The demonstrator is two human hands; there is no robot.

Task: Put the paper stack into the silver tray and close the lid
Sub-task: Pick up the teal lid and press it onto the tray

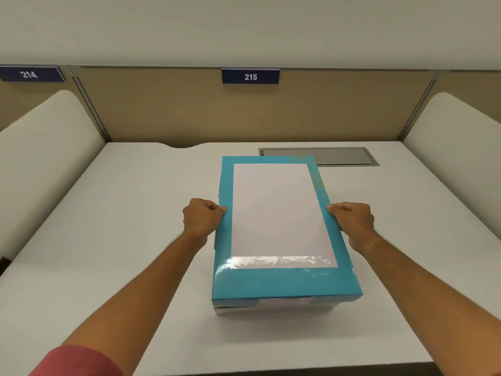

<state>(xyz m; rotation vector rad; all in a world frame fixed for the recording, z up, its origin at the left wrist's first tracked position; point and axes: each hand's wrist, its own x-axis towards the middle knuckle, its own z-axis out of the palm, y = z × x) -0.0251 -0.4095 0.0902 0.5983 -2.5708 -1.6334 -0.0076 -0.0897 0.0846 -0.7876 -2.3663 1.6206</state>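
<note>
I find the lid [282, 226] resting over the silver tray [271, 310] mid-table, long axis running from near edge to far edge, left hand [202, 218] and right hand [352, 221] equally near, fingers curled pinching its opposite long edges; paper not visible.

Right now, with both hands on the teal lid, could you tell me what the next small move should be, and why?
Probably press the teal lid straight down: the left hand and right hand hold its long edges, and the silver tray shows below its near edge.
</note>
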